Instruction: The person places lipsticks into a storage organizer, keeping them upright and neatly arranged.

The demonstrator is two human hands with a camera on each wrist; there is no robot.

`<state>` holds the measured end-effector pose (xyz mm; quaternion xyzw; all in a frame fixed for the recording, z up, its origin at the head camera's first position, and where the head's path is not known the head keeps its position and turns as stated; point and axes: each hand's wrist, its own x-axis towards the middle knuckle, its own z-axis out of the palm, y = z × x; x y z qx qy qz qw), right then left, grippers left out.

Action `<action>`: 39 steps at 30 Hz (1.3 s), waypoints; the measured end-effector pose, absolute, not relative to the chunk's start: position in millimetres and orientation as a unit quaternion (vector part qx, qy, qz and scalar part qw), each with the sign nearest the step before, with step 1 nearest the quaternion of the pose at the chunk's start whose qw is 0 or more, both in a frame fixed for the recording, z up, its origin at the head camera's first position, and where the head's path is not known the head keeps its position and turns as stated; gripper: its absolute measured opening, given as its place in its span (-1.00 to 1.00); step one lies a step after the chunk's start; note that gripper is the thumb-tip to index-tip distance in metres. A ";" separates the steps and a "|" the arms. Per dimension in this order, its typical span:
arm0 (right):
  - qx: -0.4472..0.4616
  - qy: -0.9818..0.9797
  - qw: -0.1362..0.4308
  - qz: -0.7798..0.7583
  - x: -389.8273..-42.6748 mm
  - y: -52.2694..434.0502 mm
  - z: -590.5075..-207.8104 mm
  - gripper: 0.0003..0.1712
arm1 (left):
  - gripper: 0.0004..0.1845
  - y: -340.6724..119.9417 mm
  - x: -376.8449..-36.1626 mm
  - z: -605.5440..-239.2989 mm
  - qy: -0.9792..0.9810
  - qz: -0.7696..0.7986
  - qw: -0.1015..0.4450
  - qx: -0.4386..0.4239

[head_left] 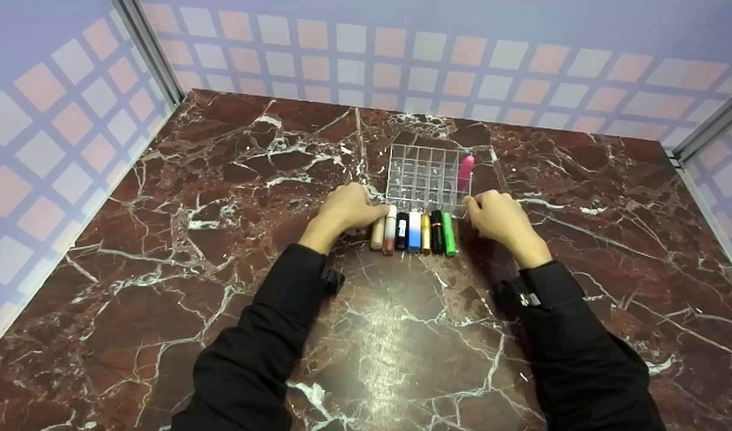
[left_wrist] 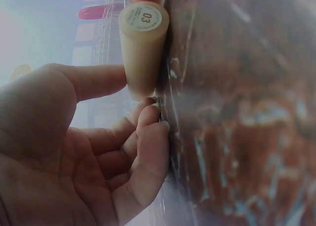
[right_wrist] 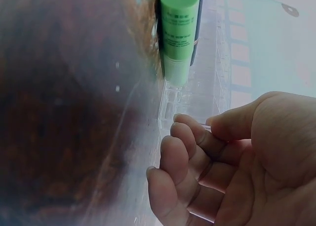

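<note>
A row of lipstick tubes (head_left: 412, 231) lies side by side on the marbled desk (head_left: 222, 251), just at the 6 o'clock edge of a clear gridded organiser (head_left: 428, 178); their long axes run from 12 to 6 o'clock in the head view, and a pink tube (head_left: 465, 172) stands in a cell on the organiser's 3 o'clock side. In that view the left hand (head_left: 346, 209) rests at the row's 9 o'clock end, its fingertips touching or just beside the beige tube (head_left: 377, 232), while the right hand (head_left: 497, 216) sits at the 3 o'clock end, close to the green tube (head_left: 448, 234); each hand is about equally near its own end, the row between them. The left wrist view shows the beige tube (left_wrist: 141, 48), base marked 03, with the left hand's thumb (left_wrist: 94, 80) reaching its side and the fingers (left_wrist: 148, 137) loosely curled with their tips on the desk; nothing is gripped. The right wrist view shows the green tube (right_wrist: 178, 33) at 12 o'clock from the right hand's fingers (right_wrist: 180, 152), apart from them; those fingers are also loosely bent and hold nothing, resting near the organiser's clear wall.
</note>
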<state>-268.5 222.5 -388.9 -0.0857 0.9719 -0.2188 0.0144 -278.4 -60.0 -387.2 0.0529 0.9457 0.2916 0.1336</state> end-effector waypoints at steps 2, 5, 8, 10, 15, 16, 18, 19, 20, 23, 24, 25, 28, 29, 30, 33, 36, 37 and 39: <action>-0.085 0.972 0.015 -0.220 -268.2 222.8 -388.8 -0.44 | -0.48 -59.0 -277.8 -385.9 0.945 0.294 0.136 0.050; -0.085 0.971 0.017 -0.222 -268.1 223.1 -389.5 -0.44 | -0.52 -58.5 -277.0 -386.0 0.948 0.286 0.135 0.046; -0.085 0.971 0.019 -0.223 -268.3 223.2 -390.6 -0.44 | -0.56 -58.5 -276.4 -387.4 0.954 0.264 0.133 0.040; -0.085 0.971 0.020 -0.223 -268.3 223.1 -390.9 -0.44 | -0.55 -58.1 -276.0 -388.2 0.960 0.245 0.133 0.034; -0.083 0.972 0.019 -0.220 -268.2 222.3 -390.5 -0.45 | -0.52 -56.4 -275.7 -388.7 0.967 0.215 0.137 0.015; -0.083 0.972 0.019 -0.219 -268.2 222.1 -390.2 -0.45 | -0.52 -56.2 -275.7 -388.5 0.967 0.212 0.138 0.012; -0.085 0.972 0.017 -0.218 -268.2 222.0 -389.9 -0.45 | -0.52 -55.8 -275.8 -388.0 0.968 0.210 0.139 0.010; -0.086 0.972 0.016 -0.219 -268.2 222.0 -389.8 -0.45 | -0.51 -55.8 -275.9 -387.8 0.968 0.209 0.140 0.010; -0.086 0.972 0.015 -0.219 -268.3 221.9 -389.7 -0.45 | -0.50 -55.9 -275.9 -387.5 0.968 0.210 0.139 0.009; -0.086 0.971 0.015 -0.221 -268.2 222.1 -389.6 -0.45 | -0.52 -56.5 -275.9 -386.7 0.968 0.213 0.135 0.007; -0.085 0.971 0.016 -0.222 -268.3 222.2 -389.8 -0.45 | -0.53 -56.9 -276.0 -386.4 0.967 0.216 0.135 0.007; -0.085 0.971 0.017 -0.223 -268.4 222.3 -389.9 -0.45 | -0.55 -57.3 -276.1 -386.1 0.966 0.219 0.136 0.006; -0.086 0.970 0.018 -0.225 -268.7 222.0 -390.1 -0.45 | -0.62 -58.5 -276.4 -384.8 0.962 0.231 0.143 0.005; -0.086 0.970 0.018 -0.225 -268.8 222.1 -390.2 -0.45 | -0.64 -58.8 -276.5 -384.5 0.961 0.235 0.146 0.005; -0.088 0.970 0.018 -0.224 -268.9 222.0 -390.1 -0.45 | -0.65 -59.0 -276.6 -384.2 0.960 0.237 0.148 0.006; -0.090 0.971 0.018 -0.221 -268.9 222.1 -389.2 -0.46 | -0.65 -58.7 -276.7 -383.4 0.959 0.241 0.148 0.010; -0.088 0.971 0.020 -0.219 -269.0 222.3 -388.4 -0.46 | -0.64 -58.1 -276.5 -382.6 0.959 0.241 0.146 0.012; -0.087 0.971 0.022 -0.220 -269.0 222.3 -388.2 -0.46 | -0.64 -58.0 -276.4 -382.4 0.960 0.240 0.144 0.012; -0.086 0.971 0.025 -0.221 -269.3 222.5 -388.1 -0.47 | -0.65 -57.9 -276.4 -382.0 0.960 0.241 0.145 0.010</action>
